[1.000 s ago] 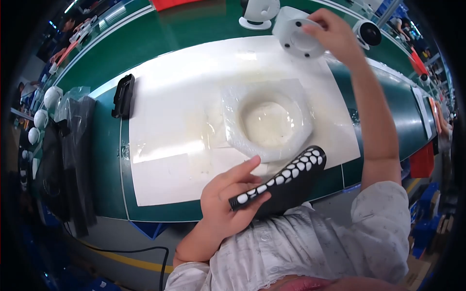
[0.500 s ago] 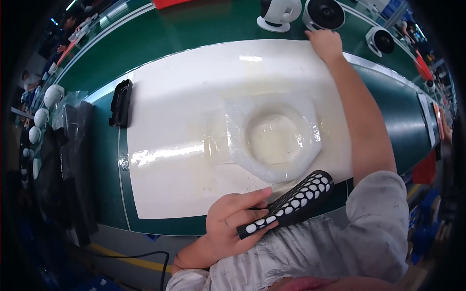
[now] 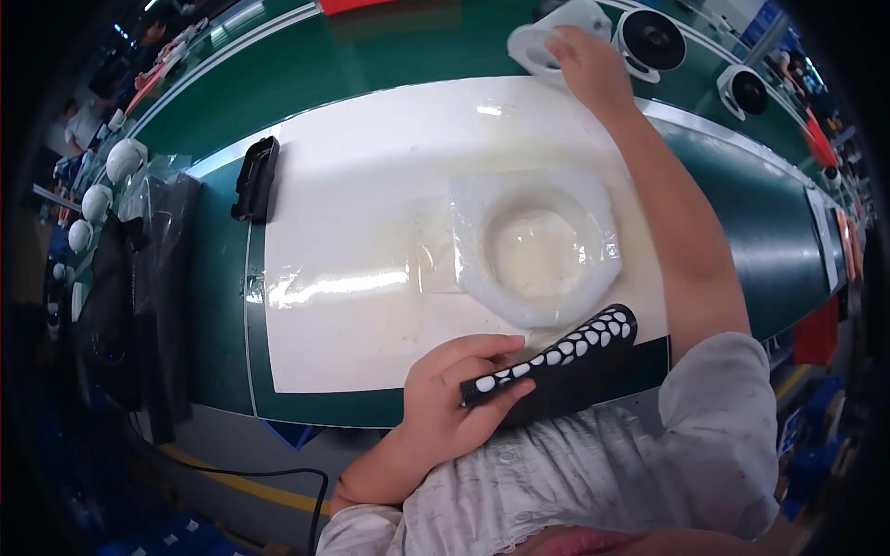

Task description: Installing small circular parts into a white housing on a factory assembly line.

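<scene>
My left hand (image 3: 450, 398) is closed on the end of a black curved piece with rows of white oval spots (image 3: 593, 341), at the table's near edge. At the far side, my right hand (image 3: 598, 76) grips a white device with a round base (image 3: 530, 48); it is tipped over, its base facing left and toward me. Part of the device is hidden by the fingers and cut off by the upper rim. Between my hands lies a white padded ring (image 3: 475, 283) wrapped in clear film, with a round hollow.
Two more white devices with black round fronts, one near (image 3: 654, 39) and one farther right (image 3: 744, 93), stand at the back. A long black tray-like part (image 3: 255, 181) lies on the left edge of the white sheet (image 3: 343, 343). Dark bagged material (image 3: 167, 278) is at the left.
My right hand has moved left from beside one white device to another, taken hold of it and tipped it. My left hand still holds the spotted black piece, turned slightly.
</scene>
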`<action>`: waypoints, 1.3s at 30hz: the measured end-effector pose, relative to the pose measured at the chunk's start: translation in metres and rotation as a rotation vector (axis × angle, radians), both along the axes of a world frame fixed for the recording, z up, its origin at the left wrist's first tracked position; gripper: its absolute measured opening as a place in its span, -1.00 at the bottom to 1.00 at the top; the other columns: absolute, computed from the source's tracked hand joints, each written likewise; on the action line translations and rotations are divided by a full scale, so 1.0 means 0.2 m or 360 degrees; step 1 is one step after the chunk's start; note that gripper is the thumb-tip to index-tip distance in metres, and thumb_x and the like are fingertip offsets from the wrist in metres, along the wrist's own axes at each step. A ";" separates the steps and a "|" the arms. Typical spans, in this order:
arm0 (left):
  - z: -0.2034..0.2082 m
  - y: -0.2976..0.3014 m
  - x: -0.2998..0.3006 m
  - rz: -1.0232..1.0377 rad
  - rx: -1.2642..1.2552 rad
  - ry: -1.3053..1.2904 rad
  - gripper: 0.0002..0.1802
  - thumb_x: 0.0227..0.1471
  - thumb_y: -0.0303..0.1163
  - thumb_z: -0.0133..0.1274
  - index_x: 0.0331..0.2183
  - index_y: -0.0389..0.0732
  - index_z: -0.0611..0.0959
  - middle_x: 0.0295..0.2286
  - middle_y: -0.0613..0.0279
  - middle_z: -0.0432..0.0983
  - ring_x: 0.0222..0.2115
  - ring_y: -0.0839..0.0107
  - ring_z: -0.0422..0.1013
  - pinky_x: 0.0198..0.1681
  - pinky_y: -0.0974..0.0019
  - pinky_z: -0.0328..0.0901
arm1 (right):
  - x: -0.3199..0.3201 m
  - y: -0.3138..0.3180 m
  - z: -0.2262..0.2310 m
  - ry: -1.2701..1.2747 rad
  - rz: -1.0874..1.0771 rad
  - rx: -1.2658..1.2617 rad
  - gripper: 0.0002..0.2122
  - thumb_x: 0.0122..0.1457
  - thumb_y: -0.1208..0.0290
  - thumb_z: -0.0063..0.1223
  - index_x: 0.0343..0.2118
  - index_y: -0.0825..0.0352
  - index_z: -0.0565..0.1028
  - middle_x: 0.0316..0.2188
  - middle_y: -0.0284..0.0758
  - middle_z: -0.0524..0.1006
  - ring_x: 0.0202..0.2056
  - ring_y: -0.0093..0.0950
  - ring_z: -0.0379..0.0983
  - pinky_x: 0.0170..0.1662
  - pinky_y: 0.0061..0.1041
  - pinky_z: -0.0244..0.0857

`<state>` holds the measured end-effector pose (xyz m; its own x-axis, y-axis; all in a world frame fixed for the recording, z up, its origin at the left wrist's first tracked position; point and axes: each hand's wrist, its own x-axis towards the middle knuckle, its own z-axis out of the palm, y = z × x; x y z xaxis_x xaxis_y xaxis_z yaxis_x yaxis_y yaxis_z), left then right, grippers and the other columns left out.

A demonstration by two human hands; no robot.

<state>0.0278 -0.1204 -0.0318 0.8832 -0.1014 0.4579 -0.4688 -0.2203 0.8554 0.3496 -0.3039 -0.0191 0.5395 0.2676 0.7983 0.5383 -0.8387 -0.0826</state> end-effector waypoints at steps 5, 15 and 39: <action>0.01 0.01 -0.03 0.0099 -0.0049 0.0048 -0.79 -0.34 -0.55 0.19 -0.64 -0.33 0.44 -0.42 0.07 0.46 -0.48 0.34 0.42 -0.43 0.44 0.30 | -0.59 -0.02 0.27 0.0905 0.0834 0.1106 -0.76 0.11 0.31 -0.14 -0.26 0.38 0.38 -0.51 -0.49 0.42 -0.49 -0.80 0.28 -0.44 -0.81 0.14; -0.01 0.00 -0.07 0.0106 -0.0322 0.0184 -0.84 -0.28 -0.54 0.16 -0.56 -0.35 0.49 -0.52 0.15 0.44 -0.53 0.45 0.35 -0.46 0.49 0.23 | -1.21 -0.19 0.21 0.1959 0.1035 0.1251 -0.55 0.10 0.14 -0.26 -0.10 0.45 0.21 -0.37 -0.29 0.42 -0.31 -0.59 0.36 -0.22 -0.62 0.24; -0.05 -0.03 -0.07 0.0137 -0.0383 0.0289 -0.84 -0.34 -0.63 0.17 -0.67 -0.31 0.47 -0.72 0.32 0.32 -0.70 0.59 0.19 -0.64 0.52 0.07 | -1.47 -0.17 0.06 0.0934 0.0846 0.0690 -0.85 -0.18 0.54 0.14 -0.47 0.35 0.46 -0.33 -0.30 0.44 -0.23 -0.43 0.34 -0.16 -0.53 0.19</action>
<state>0.0145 -0.1255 -0.0419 0.9533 0.0695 0.2940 -0.2923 -0.0337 0.9557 0.0559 -0.3372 -0.0078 0.7830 0.3378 0.5223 0.6176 -0.3222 -0.7174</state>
